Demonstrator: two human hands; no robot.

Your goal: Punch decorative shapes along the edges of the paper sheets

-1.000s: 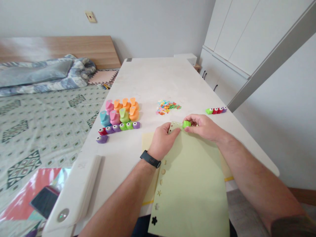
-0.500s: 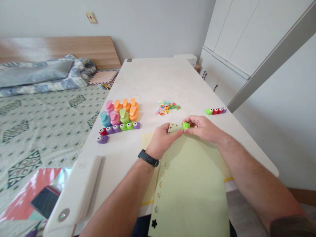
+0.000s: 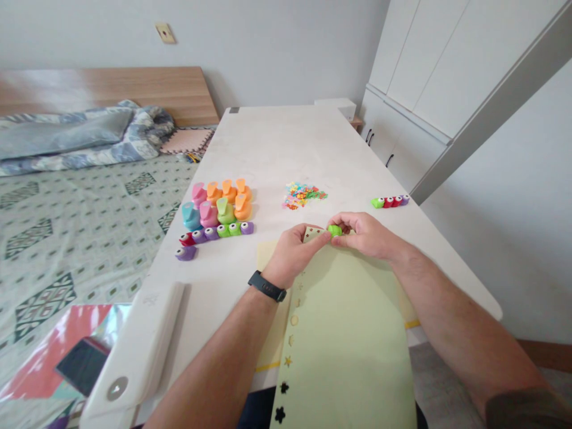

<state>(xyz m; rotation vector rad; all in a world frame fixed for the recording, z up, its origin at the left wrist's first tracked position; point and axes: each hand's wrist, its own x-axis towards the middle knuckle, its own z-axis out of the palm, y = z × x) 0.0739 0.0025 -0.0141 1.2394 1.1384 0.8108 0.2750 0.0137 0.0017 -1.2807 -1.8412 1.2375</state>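
A light green paper sheet [image 3: 353, 333] lies across the table's near edge, with a row of punched shapes down its left side. My left hand [image 3: 292, 253], a black band on its wrist, pinches the sheet's far left corner. My right hand [image 3: 366, 234] is closed on a small green paper punch [image 3: 334, 230] set on the sheet's far edge, right beside my left fingertips. A yellow sheet [image 3: 267, 256] lies under the green one.
On the white table [image 3: 277, 143] stand several coloured punches [image 3: 218, 205] at the left, a row of small ones [image 3: 391, 201] at the right, and a confetti pile [image 3: 304, 194] in the middle. A white device [image 3: 134, 351] lies near left. A bed [image 3: 80, 202] is left.
The green sheet has slid toward me, showing one more punched hole at the bottom. Both hands stay together at its far edge, with the punch pressed lower.
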